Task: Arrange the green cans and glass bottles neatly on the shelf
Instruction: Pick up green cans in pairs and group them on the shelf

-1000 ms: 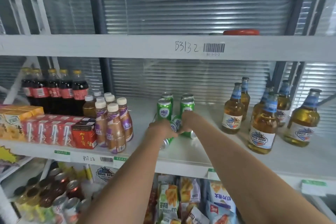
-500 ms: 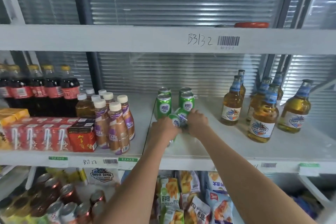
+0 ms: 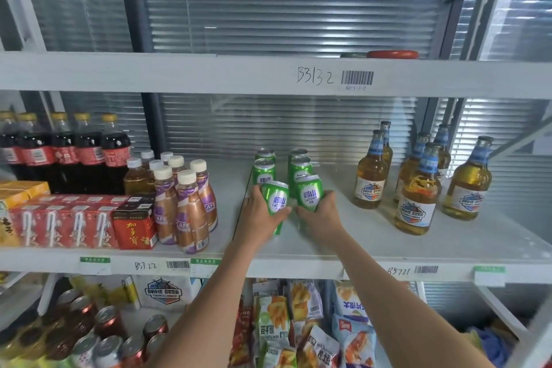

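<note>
Two columns of upright green cans [image 3: 264, 170] stand at the middle of the white shelf [image 3: 373, 242]. In front of them my left hand [image 3: 259, 216] grips a green can [image 3: 275, 199], tilted slightly. My right hand [image 3: 322, 218] grips another green can [image 3: 309, 193] beside it, nearly upright. Several amber glass bottles [image 3: 369, 179] with blue necks stand loosely scattered on the right part of the shelf, apart from my hands.
Left of the cans stand purple-and-bronze coffee bottles [image 3: 187, 212], red drink cartons [image 3: 64, 224] and dark cola bottles [image 3: 64, 152]. The shelf above [image 3: 209, 73] hangs low overhead. Below are snack bags [image 3: 277, 326] and brown cans [image 3: 107, 323].
Both hands have raised the two cans that lay on the shelf to standing in front of the can rows. The camera has shifted slightly.
</note>
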